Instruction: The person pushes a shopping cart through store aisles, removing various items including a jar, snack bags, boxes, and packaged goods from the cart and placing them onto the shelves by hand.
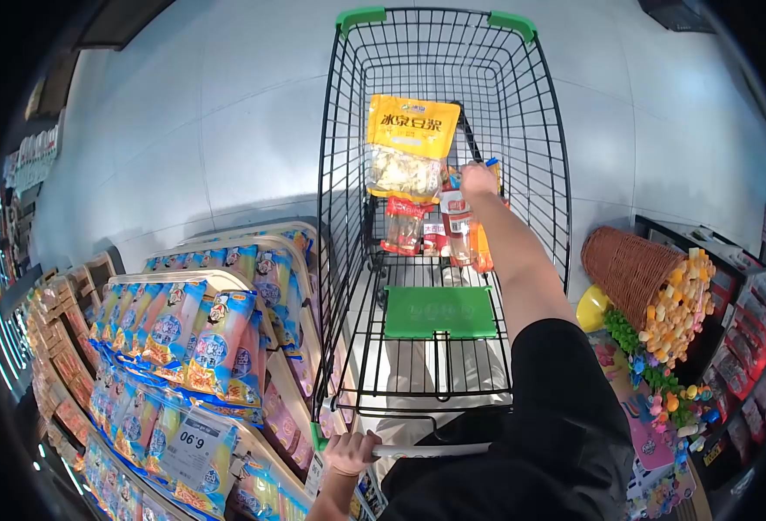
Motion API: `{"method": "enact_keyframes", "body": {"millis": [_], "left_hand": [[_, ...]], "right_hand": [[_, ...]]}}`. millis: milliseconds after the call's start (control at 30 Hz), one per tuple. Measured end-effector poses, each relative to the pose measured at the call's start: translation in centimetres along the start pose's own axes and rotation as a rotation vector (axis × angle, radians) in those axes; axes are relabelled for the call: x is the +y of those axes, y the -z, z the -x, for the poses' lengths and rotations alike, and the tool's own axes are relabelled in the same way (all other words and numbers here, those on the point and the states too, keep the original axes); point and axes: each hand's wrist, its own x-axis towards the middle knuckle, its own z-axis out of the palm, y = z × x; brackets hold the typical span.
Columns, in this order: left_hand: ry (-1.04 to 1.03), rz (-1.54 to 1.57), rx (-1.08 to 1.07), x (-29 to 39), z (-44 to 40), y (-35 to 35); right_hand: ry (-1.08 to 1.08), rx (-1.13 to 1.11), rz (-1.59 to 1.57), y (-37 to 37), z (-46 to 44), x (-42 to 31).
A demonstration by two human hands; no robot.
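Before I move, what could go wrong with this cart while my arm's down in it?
The cart could roll or swing, since only your left grip is on the handle. Its left side sits close to the blue packets on display, so a swing might knock some loose. Your right grip is in among the goods, beside the yellow bag, and could topple something.

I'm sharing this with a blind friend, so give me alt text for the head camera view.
A right hand reaches into a wire shopping cart, beside a yellow-topped bag and other packaged goods, while the left hand grips the handle. Blue snack packs are displayed on the left, a wicker basket on the right.
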Motion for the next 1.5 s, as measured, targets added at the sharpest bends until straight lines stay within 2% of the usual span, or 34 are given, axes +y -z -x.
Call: {"method": "enact_keyframes", "body": {"millis": [133, 300, 467, 500, 567, 633, 667, 700, 733, 767, 800, 867, 933, 967, 1033, 1067, 1100, 1167, 1233, 1267, 1300, 1333, 1367, 1400, 1500], "left_hand": [[0.015, 0.041, -0.006, 0.2, -0.5, 0.6], [0.022, 0.005, 0.065, -0.2, -1.6, 1.2], [0.033, 0.034, 0.085, -1.5, -1.8, 0.9], [-0.013, 0.038, 0.173, -2.1, -2.4, 0.8], [-0.015, 0.026, 0.153, -2.9, -2.9, 1.6], [0.071, 0.017, -0.041, -3.3, -3.3, 2.9], [0.05, 0.103, -0.144, -4.4, -3.7, 2.8], [0.119, 0.28, -0.298, -3.9, -5.4, 6.7], [0.12, 0.403, -0.236, -3.6, -5.9, 8.9], [0.004, 0.448, -0.121, -4.1, -7.3, 10.1], [-0.093, 0.463, 0.082, -4.0, -8.9, 12.0], [-0.026, 0.434, 0.356, -1.6, -12.7, 18.6], [-0.054, 0.522, 0.571, 1.2, -15.0, 25.4], [-0.138, 0.545, 0.637, 2.2, -15.7, 28.2], [-0.126, 0.724, 0.376, 3.6, -16.0, 31.9], [0.034, 0.955, 0.148, 4.4, -15.2, 34.3], [0.031, 0.96, 0.161, 4.1, -14.5, 33.7], [-0.094, 1.154, 0.154, 2.6, -13.2, 31.4], [-0.062, 1.477, 0.143, 2.6, -11.0, 30.0], [-0.032, 1.614, 0.132, 2.9, -9.9, 30.5], [0.002, 1.754, 0.123, 3.1, -9.0, 31.2], [0.017, 1.759, 0.145, 2.9, -8.6, 31.4], [0.034, 1.752, 0.137, 2.8, -8.2, 31.4], [0.051, 1.744, 0.118, 3.0, -8.0, 31.2], [0.096, 1.884, 0.144, 2.4, -7.8, 30.1]], "right_hand": [[-0.005, -0.007, 0.021, 2.0, 0.4, 0.1], [0.085, 0.048, -0.029, 7.4, 6.4, 1.0], [0.23, 0.314, -0.116, 12.2, 16.3, 0.8], [0.229, 0.344, -0.115, 13.9, 18.2, 0.5], [0.276, 0.483, -0.165, 17.8, 22.1, -0.3], [0.348, 0.728, -0.171, 22.3, 25.7, -1.5], [0.379, 0.784, -0.197, 25.3, 27.9, -2.3], [0.416, 0.829, -0.224, 28.7, 30.6, -3.3], [0.431, 0.851, -0.214, 32.0, 33.3, -4.4], [0.558, 0.932, -0.211, 35.6, 35.7, -5.5], [0.684, 1.012, -0.204, 39.2, 38.1, -6.7], [0.758, 1.085, -0.167, 45.9, 43.9, -9.8], [0.824, 1.138, -0.119, 51.4, 49.1, -13.0], [0.887, 1.205, -0.152, 53.6, 51.6, -14.6], [0.955, 1.271, -0.173, 56.4, 55.2, -17.1], [0.97, 1.332, -0.249, 57.3, 56.5, -18.1], [0.99, 1.392, -0.328, 57.7, 57.3, -18.6], [1.021, 1.399, -0.295, 56.6, 57.0, -17.7], [0.684, 1.252, -0.916, 53.8, 58.5, -18.4], [0.67, 0.899, -1.23, 50.8, 58.0, -17.3], [0.718, 0.524, -1.673, 47.7, 57.3, -17.8], [0.608, 0.204, -1.663, 46.3, 58.2, -18.5], [0.509, 0.003, -1.654, 44.6, 58.4, -19.1], [0.446, -0.003, -1.725, 43.5, 58.3, -19.7], [0.511, 0.025, -1.825, 43.0, 58.6, -20.3]]}}
